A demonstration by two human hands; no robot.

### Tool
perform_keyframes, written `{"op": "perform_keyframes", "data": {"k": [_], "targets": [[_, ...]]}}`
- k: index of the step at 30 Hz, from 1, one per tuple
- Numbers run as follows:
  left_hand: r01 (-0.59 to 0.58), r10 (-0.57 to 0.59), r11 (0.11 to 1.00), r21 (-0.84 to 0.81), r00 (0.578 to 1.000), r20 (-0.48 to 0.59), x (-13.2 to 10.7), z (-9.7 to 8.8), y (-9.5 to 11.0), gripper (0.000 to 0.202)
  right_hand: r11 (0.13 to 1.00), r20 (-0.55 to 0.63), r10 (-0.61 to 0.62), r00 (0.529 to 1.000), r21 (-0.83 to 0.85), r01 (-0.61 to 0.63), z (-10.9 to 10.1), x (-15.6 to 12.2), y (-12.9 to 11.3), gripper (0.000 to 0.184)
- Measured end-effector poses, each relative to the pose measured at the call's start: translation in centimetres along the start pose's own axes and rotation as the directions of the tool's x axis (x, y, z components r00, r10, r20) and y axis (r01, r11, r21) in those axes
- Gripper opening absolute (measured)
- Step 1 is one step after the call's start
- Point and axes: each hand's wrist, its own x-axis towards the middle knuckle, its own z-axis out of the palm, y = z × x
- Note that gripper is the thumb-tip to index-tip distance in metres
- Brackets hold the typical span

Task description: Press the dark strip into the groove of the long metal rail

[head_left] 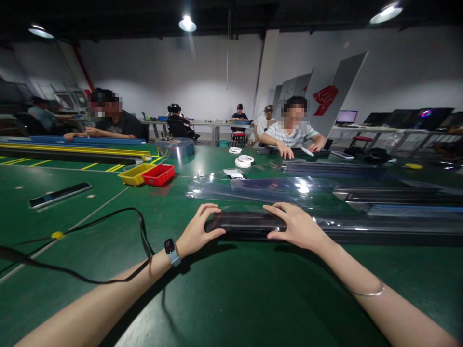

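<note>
Dark profile (249,224) lies on the worktop (246,294), extending right. Grip: left hand (198,231) pinches its left end; right hand (298,226) pinches further along, thumbs nearside. Caution: uneven pressure could skew it (the surface looks glossy); overreaching could disturb the clear film (260,189) behind.

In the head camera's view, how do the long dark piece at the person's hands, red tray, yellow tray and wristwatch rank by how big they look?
1. Long dark piece
2. Red tray and yellow tray: too alike to rank
3. Wristwatch, smallest, though nearer the camera than the trays
</note>
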Motion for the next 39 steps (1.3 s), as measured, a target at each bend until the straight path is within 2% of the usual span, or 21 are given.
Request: {"op": "perform_keyframes", "data": {"k": [4, 12, 21, 27, 35, 39], "targets": [[-0.023, 0.023, 0.999, 0.042, 1.000, 0.007, 0.0, -0.1, 0.0, 0.045, 0.999, 0.047, -0.020, 0.999, -0.033, 0.022, -0.7, -0.1, 0.5, 0.067], [-0.069, 0.064, 0.995, 0.070, 0.995, 0.075, -0.2, 0.2, -0.5, 0.029, 0.999, 0.168, -0.040, 0.985, -0.007, 0.041, -0.6, -0.3, 1.6, 0.071], [-0.089, 0.082, 0.991, 0.100, 0.994, 0.066, -0.2, 0.1, -0.1, 0.026, 0.999, 0.076, -0.017, 0.997, 0.044, 0.014, -2.1, 0.1, 1.7, 0.068], [-0.120, 0.112, 0.981, 0.151, 0.992, 0.060, -0.1, 0.1, -0.3, 0.025, 1.000, 0.022, 0.007, 1.000, 0.013, -0.007, -2.1, 0.1, 1.7, 0.068], [-0.135, 0.125, 0.967, 0.217, 0.990, 0.060, -0.1, 0.2, -0.3, 0.019, 0.998, 0.067, 0.014, 0.998, 0.067, -0.019, -0.9, 0.0, 1.9, 0.060], [-0.100, 0.093, 0.979, 0.177, 0.995, 0.046, -0.1, 0.1, -0.1, 0.031, 0.995, 0.067, 0.012, 0.998, 0.095, -0.019, -0.9, 0.0, 1.7, 0.056]]}}
